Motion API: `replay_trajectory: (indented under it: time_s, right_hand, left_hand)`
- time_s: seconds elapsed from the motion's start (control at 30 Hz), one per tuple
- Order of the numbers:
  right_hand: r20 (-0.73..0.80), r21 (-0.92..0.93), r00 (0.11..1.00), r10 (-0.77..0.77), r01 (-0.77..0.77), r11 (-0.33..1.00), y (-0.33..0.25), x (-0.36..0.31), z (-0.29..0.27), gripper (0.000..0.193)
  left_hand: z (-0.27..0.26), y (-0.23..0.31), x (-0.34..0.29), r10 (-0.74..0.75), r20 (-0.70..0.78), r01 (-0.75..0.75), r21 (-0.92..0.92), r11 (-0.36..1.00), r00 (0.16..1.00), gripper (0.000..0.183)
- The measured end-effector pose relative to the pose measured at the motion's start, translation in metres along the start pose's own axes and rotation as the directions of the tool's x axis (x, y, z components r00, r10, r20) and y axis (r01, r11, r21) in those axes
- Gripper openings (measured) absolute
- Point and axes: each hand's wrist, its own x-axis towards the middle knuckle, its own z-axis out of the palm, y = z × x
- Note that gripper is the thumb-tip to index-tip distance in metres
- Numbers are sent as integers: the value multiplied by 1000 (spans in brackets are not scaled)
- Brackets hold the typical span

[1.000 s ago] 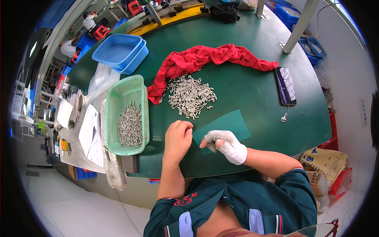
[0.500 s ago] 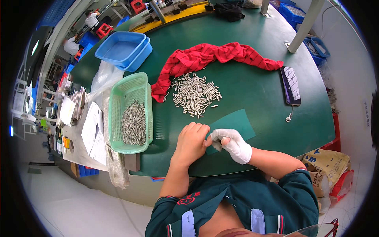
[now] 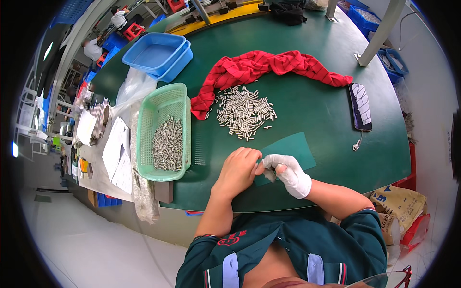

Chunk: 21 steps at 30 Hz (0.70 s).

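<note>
My bare left hand (image 3: 238,172) is closed, its fingers curled toward the right hand. Meeting it at the fingertips, my right hand (image 3: 291,176) wears a white glove with the thumb tip bare, and its fingers are bent in as well. Whatever lies between the two hands is hidden or too small to name. Both are over the table's near side, beside a flat green sheet (image 3: 298,150). Beyond them lies a loose pile of small metal pins (image 3: 245,111). To the left, a light green basket (image 3: 144,139) holds more small metal pieces (image 3: 168,144).
A crumpled red cloth (image 3: 259,62) curves behind the pile on the green table (image 3: 326,177). Far left stand stacked blue trays (image 3: 156,50). A phone (image 3: 360,106) with a small cord lies at the right. Papers (image 3: 117,153) rest left of the basket; a metal post (image 3: 382,33) rises at the far right.
The whole view has shifted slightly, so the table's things appear a little to the right. The hands keep nearly the same pose, fingertips together.
</note>
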Motion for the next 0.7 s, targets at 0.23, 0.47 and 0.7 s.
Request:
replay_trajectory:
  time_s: [0.23,0.47,0.7]
  right_hand:
    - [1,9,1000,4,-4,1000,0,0,0,65]
    - [6,2,1000,-7,7,1000,-1,1,1,65]
    - [1,13,1000,-6,6,1000,-2,2,1,65]
  left_hand:
    - [-1,-1,-1,3,12,-3,-13,1000,1000,19]
    - [0,0,-1,5,-11,-5,-21,1000,1000,20]
    - [1,-2,1,12,-23,-12,-1,1000,1000,19]
